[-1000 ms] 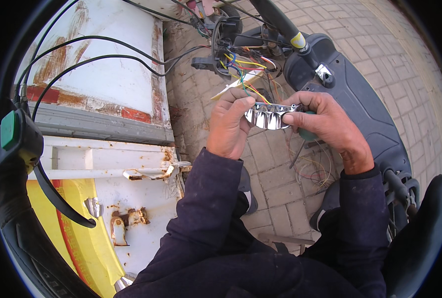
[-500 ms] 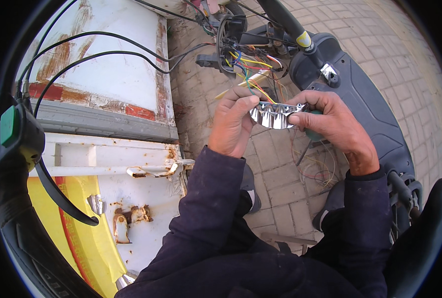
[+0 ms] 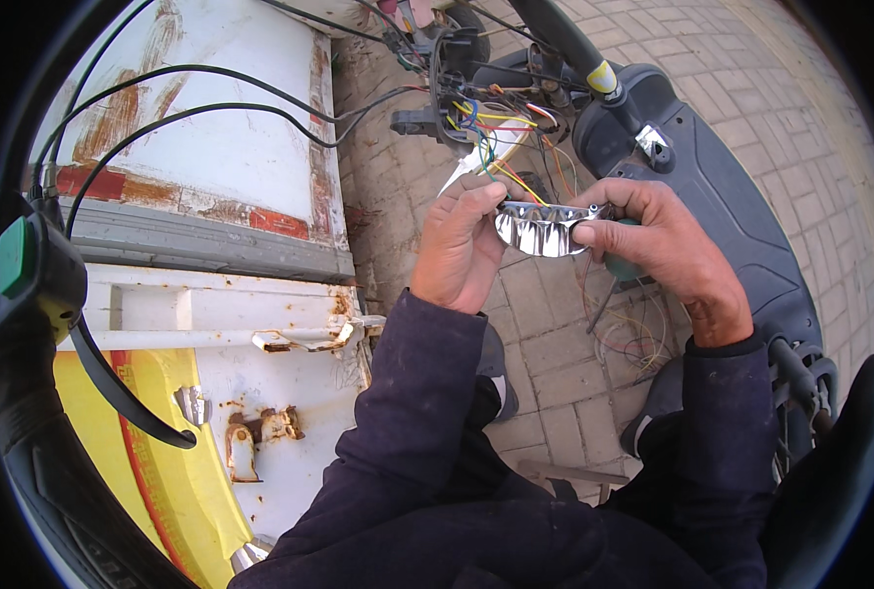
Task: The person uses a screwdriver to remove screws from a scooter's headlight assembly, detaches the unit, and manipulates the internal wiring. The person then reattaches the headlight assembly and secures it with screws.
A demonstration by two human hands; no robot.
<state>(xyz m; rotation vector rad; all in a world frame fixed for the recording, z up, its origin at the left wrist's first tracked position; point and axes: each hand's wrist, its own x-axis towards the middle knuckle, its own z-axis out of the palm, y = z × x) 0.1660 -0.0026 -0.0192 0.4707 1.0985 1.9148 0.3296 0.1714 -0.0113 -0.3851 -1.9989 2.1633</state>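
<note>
A shiny chrome lamp reflector [image 3: 540, 234] with a ribbed face is held up between my hands, over the paving. My left hand [image 3: 460, 247] is closed at its left end, thumb and forefinger pinched close to the thin wires that meet its upper edge. My right hand [image 3: 675, 250] grips the right end between thumb and forefinger. Tucked under that hand is a screwdriver with a green handle [image 3: 626, 265], its shaft slanting down. Yellow, blue and red wires [image 3: 491, 120] run from the reflector's back up to an opened scooter front [image 3: 447, 88].
Beyond my hands a pale strip [image 3: 491, 155] lies behind the wires. The dark scooter footboard [image 3: 712, 196] stands to the right. At the left are a rusty white metal panel [image 3: 211, 167], black cables [image 3: 201, 106] and a yellow sheet [image 3: 182, 452]. Loose thin wires [image 3: 638, 334] hang below my right hand.
The pale strip behind the wires has turned and shows a broader face. My left thumb has shifted slightly left, and the reflector has tipped a little. My right hand has hardly moved.
</note>
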